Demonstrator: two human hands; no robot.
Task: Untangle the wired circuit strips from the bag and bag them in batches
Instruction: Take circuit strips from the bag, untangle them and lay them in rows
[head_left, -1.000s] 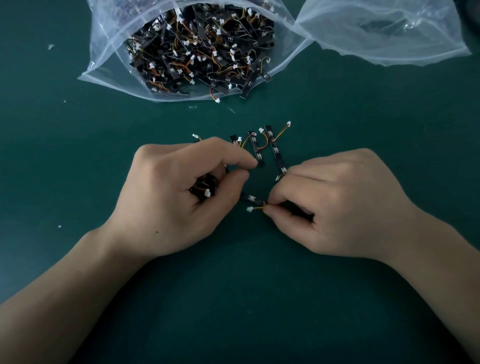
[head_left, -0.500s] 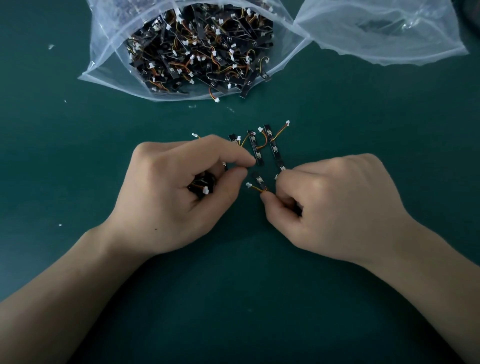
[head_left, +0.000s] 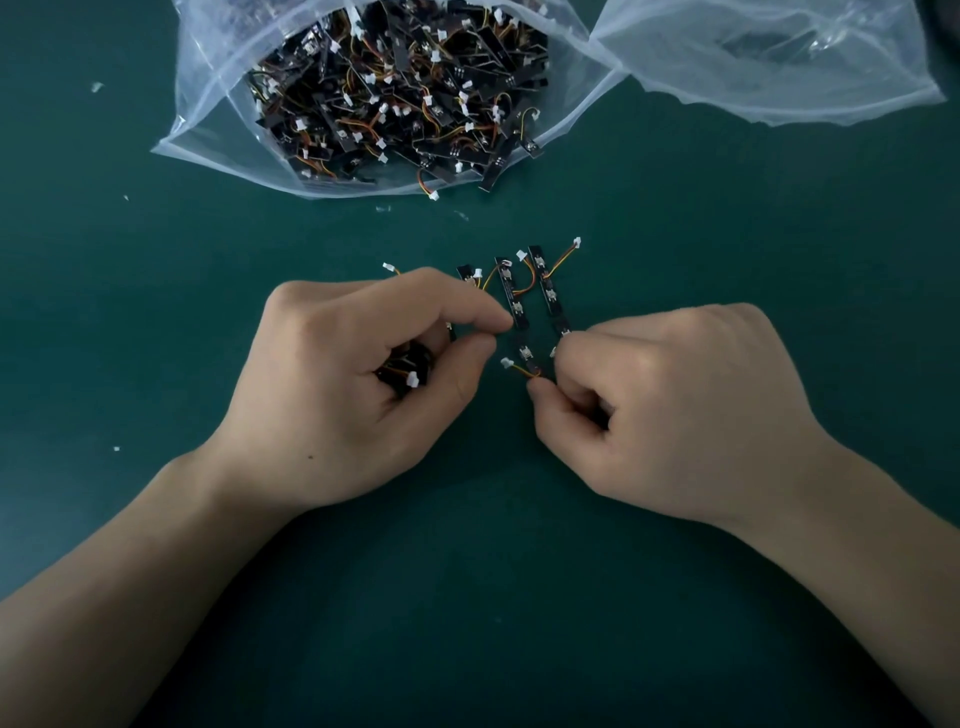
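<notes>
A clear plastic bag (head_left: 218, 130) at the top holds a tangled heap of black circuit strips (head_left: 400, 93) with orange wires and white plugs. Below it, a few loose strips (head_left: 545, 283) lie side by side on the mat. My left hand (head_left: 353, 384) is curled round a small bundle of strips (head_left: 405, 371) in its palm, its forefinger and thumb meeting near the laid-out strips. My right hand (head_left: 660, 415) pinches the near end of one strip (head_left: 522, 348) by its wire, setting it beside the others.
A second clear bag (head_left: 779, 67), nearly flat with something dark inside, lies at the top right. The surface is a dark green mat (head_left: 493, 597). Small white scraps (head_left: 97, 86) dot the mat at the left.
My right hand has carried its pinched strip up and toward the laid-out strips, turning it to lie lengthwise beside them. The left hand has stayed put with its bundle.
</notes>
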